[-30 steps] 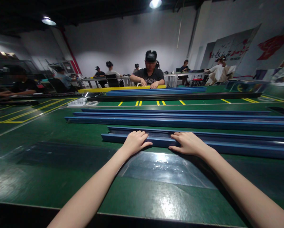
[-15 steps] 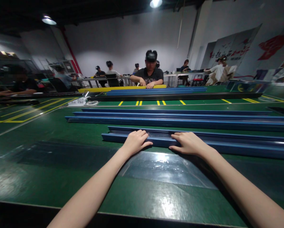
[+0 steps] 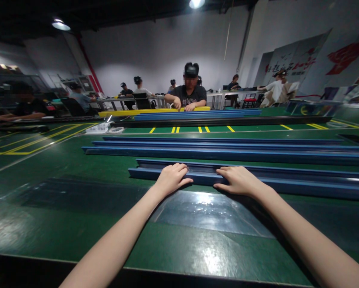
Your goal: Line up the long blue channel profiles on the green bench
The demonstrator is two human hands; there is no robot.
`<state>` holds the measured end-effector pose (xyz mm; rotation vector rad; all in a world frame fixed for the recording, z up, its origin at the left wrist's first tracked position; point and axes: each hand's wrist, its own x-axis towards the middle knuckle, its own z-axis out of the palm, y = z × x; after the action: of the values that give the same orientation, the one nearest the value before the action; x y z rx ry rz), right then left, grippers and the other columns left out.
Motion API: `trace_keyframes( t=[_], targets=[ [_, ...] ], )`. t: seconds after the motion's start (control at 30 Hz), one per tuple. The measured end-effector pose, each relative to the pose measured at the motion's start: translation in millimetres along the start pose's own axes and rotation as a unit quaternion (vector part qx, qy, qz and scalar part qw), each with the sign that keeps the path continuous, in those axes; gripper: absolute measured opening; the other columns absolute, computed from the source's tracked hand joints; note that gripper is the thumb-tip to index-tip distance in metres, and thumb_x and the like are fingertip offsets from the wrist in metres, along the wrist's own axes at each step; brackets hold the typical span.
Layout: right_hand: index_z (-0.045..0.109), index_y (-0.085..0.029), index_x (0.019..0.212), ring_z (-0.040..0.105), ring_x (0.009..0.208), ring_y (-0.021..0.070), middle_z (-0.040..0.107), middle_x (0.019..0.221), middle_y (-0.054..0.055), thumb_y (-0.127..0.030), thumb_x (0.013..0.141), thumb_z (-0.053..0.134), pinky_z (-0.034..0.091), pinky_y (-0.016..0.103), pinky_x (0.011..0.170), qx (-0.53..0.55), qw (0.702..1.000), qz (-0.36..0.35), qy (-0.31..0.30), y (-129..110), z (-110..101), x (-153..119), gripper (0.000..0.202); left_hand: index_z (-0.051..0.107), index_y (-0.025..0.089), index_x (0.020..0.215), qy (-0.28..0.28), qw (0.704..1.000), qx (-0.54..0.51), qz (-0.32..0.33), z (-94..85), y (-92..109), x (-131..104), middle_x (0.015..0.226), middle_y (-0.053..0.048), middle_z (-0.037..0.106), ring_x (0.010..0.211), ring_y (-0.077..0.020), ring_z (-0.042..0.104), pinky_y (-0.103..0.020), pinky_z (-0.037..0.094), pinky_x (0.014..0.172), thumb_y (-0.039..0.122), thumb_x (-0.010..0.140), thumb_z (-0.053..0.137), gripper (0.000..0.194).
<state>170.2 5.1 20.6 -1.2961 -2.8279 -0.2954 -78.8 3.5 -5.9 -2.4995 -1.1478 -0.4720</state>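
Only a co-worker's hands (image 3: 189, 107) had shifted since the earlier frame, slightly leftward along a yellow bar (image 3: 131, 113); nearer, everything had stayed put. On the green counter (image 3: 173, 256) lay the near blue channel (image 3: 201, 178), running off to the right. Left hand (image 3: 172, 179) and right hand (image 3: 237, 181) each had a closed grip on its near wall, thumbs outside, fingers over the rim. It looked stiff, probably light for its length, perhaps slippery; wider-spaced holds would likely have balanced it better. Clear film (image 3: 209, 208) lay just nearer, more blue channels (image 3: 227, 154) beyond.
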Motion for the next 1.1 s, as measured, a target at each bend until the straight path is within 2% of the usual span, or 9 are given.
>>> trace_keyframes(
  t=[1.1],
  targets=[
    [0.056,-0.018,0.092,0.059,0.077,0.0202,0.063,0.09,0.008,-0.051,0.08,0.036,0.036,0.026,0.06,0.002,1.0,0.0,-0.002,-0.6,-0.2,1.2,0.041,0.054,0.016,0.086,-0.017,1.0,0.001,-0.006,-2.5,1.1,0.7,0.097,-0.002,0.059,0.083,-0.0148,0.055,-0.024,0.041,0.068,0.049,0.082,0.041,0.035]
  ],
)
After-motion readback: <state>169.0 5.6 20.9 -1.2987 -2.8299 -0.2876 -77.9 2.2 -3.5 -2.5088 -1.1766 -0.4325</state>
